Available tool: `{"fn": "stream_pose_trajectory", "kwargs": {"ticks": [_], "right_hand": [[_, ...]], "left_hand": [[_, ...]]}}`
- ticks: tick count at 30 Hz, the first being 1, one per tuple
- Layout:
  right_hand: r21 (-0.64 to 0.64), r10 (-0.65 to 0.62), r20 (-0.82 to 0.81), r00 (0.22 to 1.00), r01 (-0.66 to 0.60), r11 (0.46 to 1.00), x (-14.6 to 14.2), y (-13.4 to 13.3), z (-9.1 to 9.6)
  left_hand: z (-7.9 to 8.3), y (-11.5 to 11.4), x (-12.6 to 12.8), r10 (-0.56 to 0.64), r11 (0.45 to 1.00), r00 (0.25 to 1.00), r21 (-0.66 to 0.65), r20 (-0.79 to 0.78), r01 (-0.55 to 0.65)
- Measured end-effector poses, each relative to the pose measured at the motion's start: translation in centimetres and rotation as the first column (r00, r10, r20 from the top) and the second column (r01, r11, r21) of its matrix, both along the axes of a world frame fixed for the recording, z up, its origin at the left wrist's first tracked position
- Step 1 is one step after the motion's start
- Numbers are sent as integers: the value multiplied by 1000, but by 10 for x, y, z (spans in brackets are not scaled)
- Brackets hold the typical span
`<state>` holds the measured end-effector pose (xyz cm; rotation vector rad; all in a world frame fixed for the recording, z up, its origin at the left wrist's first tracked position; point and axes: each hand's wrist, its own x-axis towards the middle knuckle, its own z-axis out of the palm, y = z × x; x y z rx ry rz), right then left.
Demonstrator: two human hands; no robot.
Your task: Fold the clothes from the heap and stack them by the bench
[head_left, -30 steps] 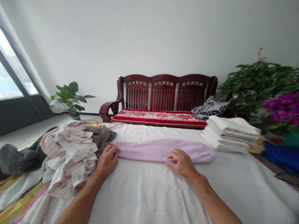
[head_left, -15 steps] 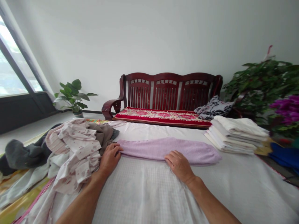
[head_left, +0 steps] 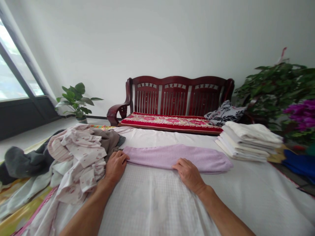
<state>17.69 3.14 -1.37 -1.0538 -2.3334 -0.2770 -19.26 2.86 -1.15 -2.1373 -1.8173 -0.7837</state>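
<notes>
A lilac ribbed garment [head_left: 157,156], folded lengthwise into a long strip, lies flat across the white cloth [head_left: 137,203]. It looks like trousers, but I cannot be sure. At its narrow left end my left hand [head_left: 116,165] is closed, with thumb and fingers on the fabric. My right hand [head_left: 188,173] pinches the near edge, right of the middle, its fingers curled. The wider right end of the garment lies loose. Beside my left hand is a heap of rumpled clothes [head_left: 81,154], pale pink patterned ones on top with brown and dark grey ones around.
At the right stands a stack of folded white cloths [head_left: 248,142]. Blue fabric [head_left: 299,164] lies at the far right edge. Behind is a dark red wooden bench [head_left: 174,98] with a red floral cover and a patterned cushion [head_left: 225,113]. Potted plants [head_left: 77,98] flank it.
Hardly anything differs. My right hand has shifted very slightly left along the near edge; both hands keep their places on the lilac garment.
</notes>
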Motion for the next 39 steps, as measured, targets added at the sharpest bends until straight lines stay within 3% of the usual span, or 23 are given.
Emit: {"fn": "stream_pose_trajectory", "kwargs": {"ticks": [5, 8, 11, 14, 20, 27, 33, 39], "right_hand": [[-65, 5, 6, 1000, -5, 998, -1, -2, 3], [-98, 17, 0, 1000, -17, 995, 0, -3, 5], [-112, 25, 6, 1000, -25, 993, 1, -3, 6], [-127, 31, 1, 1000, -31, 991, 3, -3, 5], [-128, -20, -32, 999, 16, 992, 22, 1, 4], [-50, -175, -139, 975, 170, 984, 59, 4, 11], [-194, -153, -102, 983, 131, 972, 69, 3, 9], [-216, -222, -69, 973, 203, 955, 88, 8, 13]], "left_hand": [[6, -8, 9, 49, 999, 997, -3, -64, -49], [10, -15, 31, -141, 990, 988, 20, -58, 142], [10, -20, 63, -391, 919, 919, -69, -42, 388], [2, -19, 85, -482, 865, 875, -188, -47, 466], [-18, -10, 84, -477, 864, 869, -249, -133, 437], [-22, -7, 82, -473, 872, 866, -225, -160, 435], [-21, -7, 82, -478, 866, 869, -237, -128, 441], [-21, -7, 81, -485, 866, 867, -207, -119, 456]]}}
